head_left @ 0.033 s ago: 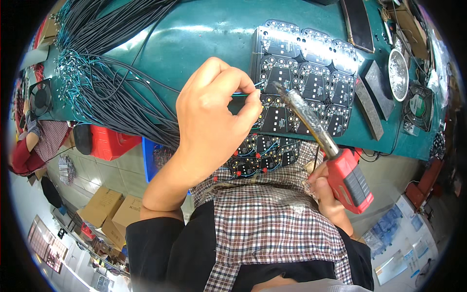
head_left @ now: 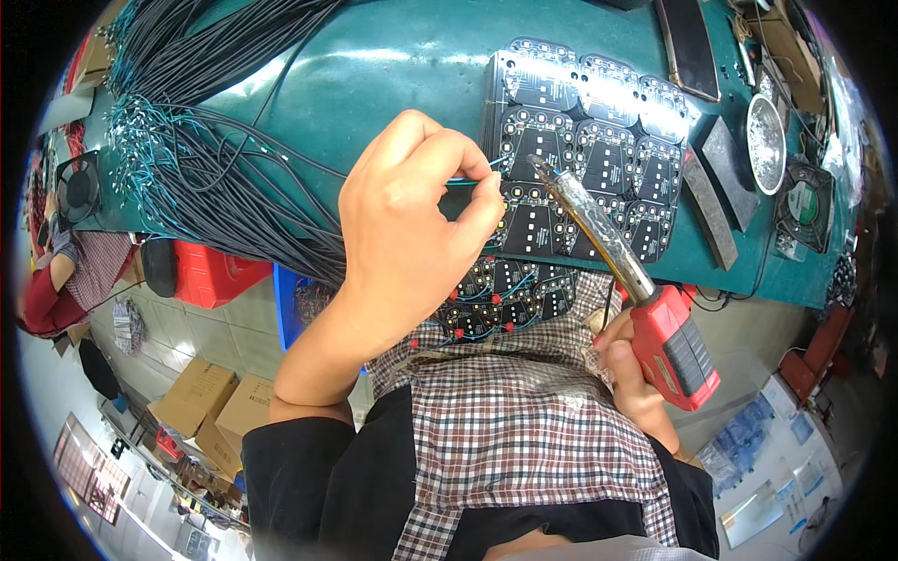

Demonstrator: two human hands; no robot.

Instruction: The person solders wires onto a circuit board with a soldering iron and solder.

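A person's left hand (head_left: 416, 224) pinches a thin blue wire (head_left: 468, 179) between thumb and fingertips, closed on it, and holds its free end over the panel of black circuit boards (head_left: 589, 159) on the green tabletop (head_left: 374, 75). The wire runs roughly left to right, its bare tip pointing right toward a pad near the panel's left edge. The right hand (head_left: 631, 374), lower and to the right, is wrapped around the red handle of a soldering iron (head_left: 608, 252); the iron's long axis slants up and to the left, its tip just beside the wire end, apparently touching or nearly so. The left hand is the nearer of the two to the joint. A heap of black cables (head_left: 215, 178) with blue ends lies to the left, well clear. A metal dish (head_left: 765, 131), a grey block (head_left: 725, 159) and a small fan (head_left: 804, 206) sit to the right of the panel. More wired boards (head_left: 505, 294) hang over the tabletop's near edge above the person's checked apron (head_left: 524, 430). Nothing stands between iron and wire.
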